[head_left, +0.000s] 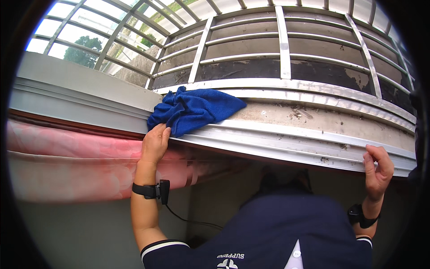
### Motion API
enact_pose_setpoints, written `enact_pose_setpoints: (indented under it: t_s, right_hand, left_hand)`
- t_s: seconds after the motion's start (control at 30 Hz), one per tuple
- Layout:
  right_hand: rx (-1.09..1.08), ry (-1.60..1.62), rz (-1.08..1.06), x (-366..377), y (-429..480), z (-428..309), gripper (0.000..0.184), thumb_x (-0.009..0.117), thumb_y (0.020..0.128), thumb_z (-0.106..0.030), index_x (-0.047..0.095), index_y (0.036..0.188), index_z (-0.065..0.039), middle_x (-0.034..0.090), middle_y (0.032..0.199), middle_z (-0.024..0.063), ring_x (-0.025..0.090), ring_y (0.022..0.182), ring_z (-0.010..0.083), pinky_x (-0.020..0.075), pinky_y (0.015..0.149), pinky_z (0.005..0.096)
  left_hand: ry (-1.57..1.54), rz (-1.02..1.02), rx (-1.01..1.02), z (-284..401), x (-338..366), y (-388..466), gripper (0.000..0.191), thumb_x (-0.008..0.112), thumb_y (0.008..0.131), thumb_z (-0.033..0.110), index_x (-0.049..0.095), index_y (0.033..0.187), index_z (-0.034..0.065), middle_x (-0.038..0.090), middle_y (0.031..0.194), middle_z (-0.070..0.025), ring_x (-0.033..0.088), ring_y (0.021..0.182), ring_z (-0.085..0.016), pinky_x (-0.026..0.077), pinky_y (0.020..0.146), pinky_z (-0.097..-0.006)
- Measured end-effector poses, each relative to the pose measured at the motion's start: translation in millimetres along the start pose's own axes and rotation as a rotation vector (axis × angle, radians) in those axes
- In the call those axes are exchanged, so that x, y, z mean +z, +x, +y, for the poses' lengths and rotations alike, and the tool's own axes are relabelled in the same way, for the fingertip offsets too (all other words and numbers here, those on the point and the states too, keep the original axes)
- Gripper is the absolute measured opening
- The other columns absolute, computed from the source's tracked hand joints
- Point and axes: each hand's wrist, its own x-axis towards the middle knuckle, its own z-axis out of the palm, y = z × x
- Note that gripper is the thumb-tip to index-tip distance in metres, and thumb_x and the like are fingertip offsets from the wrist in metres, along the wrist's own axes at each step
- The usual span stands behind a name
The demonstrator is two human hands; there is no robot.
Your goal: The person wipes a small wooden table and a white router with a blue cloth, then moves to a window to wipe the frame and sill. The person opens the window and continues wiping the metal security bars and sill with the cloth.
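My left hand (156, 141) grips the lower edge of a bunched blue cloth (196, 107), its fingertips partly hidden by the fabric. The cloth lies at the left end of an aluminium window track (268, 138), draped over the track and onto the dirty concrete sill (268, 112) beyond it. My right hand (379, 171) is at the track's right part, loosely curled with a gap between thumb and index finger. I see nothing in it. Dark specks of dirt lie in the track grooves left of that hand.
A metal security grille (285, 43) encloses the sill's outer side. At left, a pink curtain (77, 168) hangs below the window frame (80, 104). A cable (191, 221) runs from the black device (164, 191) on my left wrist. Debris (299, 112) dots the sill.
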Motion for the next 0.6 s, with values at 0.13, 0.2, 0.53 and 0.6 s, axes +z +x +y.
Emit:
enact_pose_setpoints:
  t_s: [0.13, 0.2, 0.53, 0.6]
  right_hand:
    - [-0.047, 0.007, 0.014, 0, -2, 2, 0.019, 0.059, 0.081, 0.008, 0.063, 0.100, 0.004, 0.057, 0.076, 0.0071, 0.050, 0.067, 0.0128, 0.0395, 0.064, 0.0233]
    - [-0.022, 0.077, 0.052, 1, -3, 3, 0.020, 0.058, 0.081, 0.007, 0.063, 0.100, 0.004, 0.056, 0.076, 0.0069, 0.050, 0.067, 0.0124, 0.0394, 0.064, 0.0230]
    - [0.078, 0.219, -0.006, -1, -3, 8, 0.021, 0.058, 0.083, 0.005, 0.063, 0.104, 0.004, 0.056, 0.078, 0.0041, 0.050, 0.068, 0.0089, 0.0390, 0.064, 0.0208]
    - [0.076, 0.190, 0.004, -1, -5, 9, 0.021, 0.058, 0.084, 0.005, 0.063, 0.104, 0.004, 0.056, 0.079, 0.0039, 0.050, 0.069, 0.0086, 0.0393, 0.064, 0.0208]
  left_hand:
    - [0.016, 0.010, -0.027, 19, -7, 9, 0.039, 0.055, 0.091, 0.030, 0.061, 0.067, -0.0005, 0.058, 0.076, -0.0205, 0.057, 0.072, -0.040, 0.045, 0.063, -0.0454]
    - [-0.080, -0.008, 0.104, 54, -3, -1, 0.033, 0.058, 0.088, 0.026, 0.059, 0.069, -0.0001, 0.058, 0.075, -0.0166, 0.057, 0.070, -0.038, 0.045, 0.062, -0.0454]
    - [-1.526, -0.378, -0.090, 84, -22, 19, 0.025, 0.056, 0.096, 0.021, 0.065, 0.107, -0.0005, 0.069, 0.096, -0.0058, 0.064, 0.085, -0.013, 0.050, 0.079, -0.0249]
    - [-1.780, -0.183, -0.307, 42, -60, 42, 0.032, 0.049, 0.099, 0.026, 0.057, 0.117, 0.0009, 0.065, 0.110, -0.0117, 0.062, 0.101, -0.024, 0.048, 0.092, -0.0382]
